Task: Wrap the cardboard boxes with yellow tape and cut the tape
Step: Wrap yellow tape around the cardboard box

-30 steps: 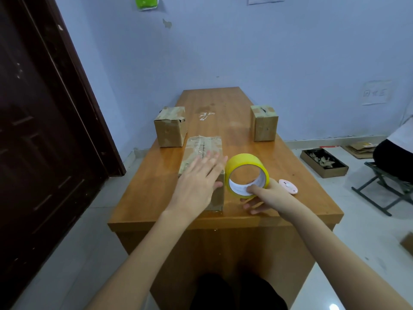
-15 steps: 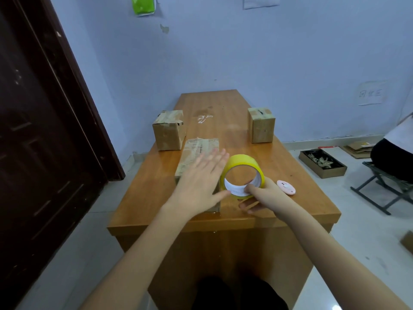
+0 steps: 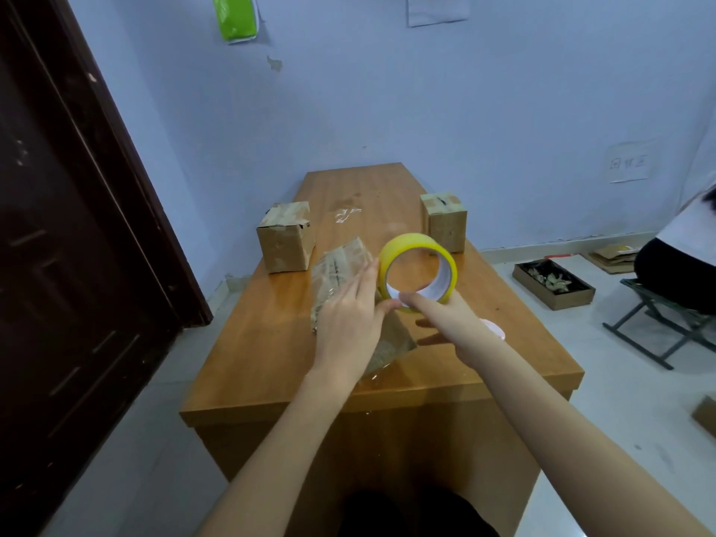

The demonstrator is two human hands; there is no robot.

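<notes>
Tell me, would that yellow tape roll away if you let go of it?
Probably. The yellow tape roll is a round hoop held on edge by the right hand, and the wooden table looks smooth. Its wide band should keep it from tipping over.

The tabletop (image 3: 271, 343) is glossy varnished wood; the near box (image 3: 337, 273) is creased matt cardboard under shiny clear film; the tape roll (image 3: 410, 246) is smooth yellow plastic.

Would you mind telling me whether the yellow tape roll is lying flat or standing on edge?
On edge: the yellow tape roll shows its open core to the camera, held by the right hand beside the long box.
</notes>
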